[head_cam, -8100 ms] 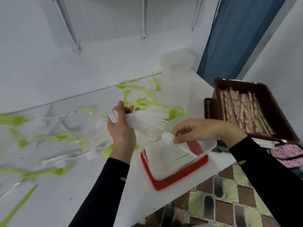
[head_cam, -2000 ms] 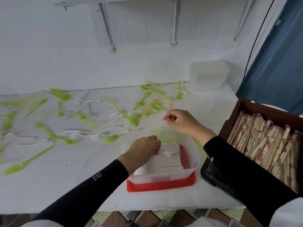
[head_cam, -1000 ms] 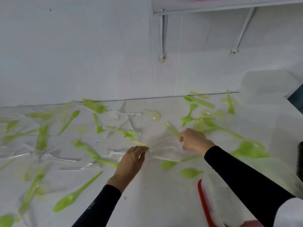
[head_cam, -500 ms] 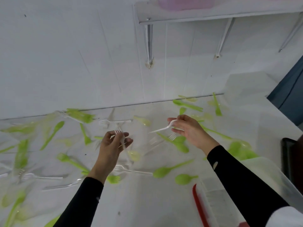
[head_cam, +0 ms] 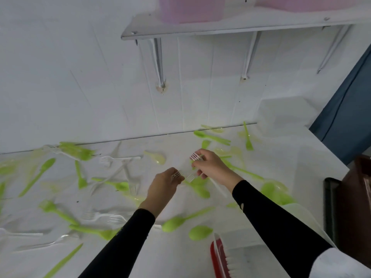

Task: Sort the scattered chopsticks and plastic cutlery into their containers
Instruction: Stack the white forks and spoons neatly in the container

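Plastic cutlery (head_cam: pixel 38 176) is strewn over the left and middle of the tabletop (head_cam: pixel 176 255): green spoons and white forks mixed, blurred at far left. Left hand (head_cam: pixel 162 186) is curled round one white fork (head_cam: pixel 177 173), tines up. Right hand (head_cam: pixel 210 167) is clenched on a fork bundle (head_cam: pixel 194 156) of at least two, handles trailing down-right. Half a second back the hands were held apart; now they are brought nearly together, tines almost touching. Judged: forks are being pooled into one hand before being dropped in the clear container (head_cam: pixel 247 255), seen at lower right on its red base (head_cam: pixel 214 255) with white tines inside. Much is left unsorted. Chopstick crate (head_cam: pixel 359 177) is cut off at the right edge, contents barely seen. Tabletop is white and glossy. Behind it are a white panelled wall (head_cam: pixel 80 77), a bracketed shelf (head_cam: pixel 220 27) with pink tubs (head_cam: pixel 190 9), and a blue panel (head_cam: pixel 349 121) at right.
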A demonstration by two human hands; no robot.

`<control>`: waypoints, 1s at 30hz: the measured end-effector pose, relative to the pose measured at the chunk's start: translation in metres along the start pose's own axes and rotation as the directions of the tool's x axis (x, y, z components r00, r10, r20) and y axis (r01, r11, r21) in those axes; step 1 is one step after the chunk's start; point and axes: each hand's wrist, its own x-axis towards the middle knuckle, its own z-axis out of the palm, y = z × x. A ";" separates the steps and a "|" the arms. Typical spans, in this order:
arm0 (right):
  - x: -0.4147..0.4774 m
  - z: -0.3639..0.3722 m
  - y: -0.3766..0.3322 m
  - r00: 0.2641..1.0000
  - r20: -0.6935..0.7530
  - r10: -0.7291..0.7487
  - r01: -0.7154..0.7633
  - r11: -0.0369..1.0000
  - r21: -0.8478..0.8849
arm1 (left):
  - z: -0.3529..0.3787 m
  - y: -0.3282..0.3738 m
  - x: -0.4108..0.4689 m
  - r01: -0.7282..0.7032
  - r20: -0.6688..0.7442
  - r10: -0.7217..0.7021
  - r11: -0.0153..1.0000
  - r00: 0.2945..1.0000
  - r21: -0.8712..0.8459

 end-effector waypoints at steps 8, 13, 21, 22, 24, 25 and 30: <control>0.025 0.001 0.030 0.987 0.130 -0.093 0.155 0.762 -0.629 | 0.025 0.016 0.001 0.038 0.068 -0.072 0.908 0.995 0.416; 0.030 0.005 0.038 0.977 0.211 -0.017 0.172 0.649 -0.741 | 0.028 0.013 0.000 0.099 0.039 -0.125 0.911 0.991 0.399; 0.035 -0.001 0.040 0.986 0.165 -0.028 0.151 0.569 -0.808 | 0.019 0.013 0.004 0.198 0.037 -0.226 0.912 0.973 0.360; 0.035 -0.001 0.041 0.988 0.152 -0.032 0.144 0.560 -0.816 | 0.015 0.011 0.003 0.205 0.030 -0.231 0.911 0.972 0.358; 0.036 -0.001 0.042 0.992 0.116 -0.046 0.123 0.549 -0.827 | 0.005 0.005 0.003 0.212 -0.001 -0.226 0.910 0.974 0.356; 0.036 -0.002 0.042 0.995 0.094 -0.044 0.102 0.557 -0.824 | -0.001 0.001 0.003 0.210 -0.017 -0.219 0.909 0.976 0.360; 0.042 -0.010 0.043 0.998 -0.005 0.067 -0.043 0.588 -0.808 | -0.023 -0.015 0.008 0.154 -0.067 -0.139 0.932 0.988 0.328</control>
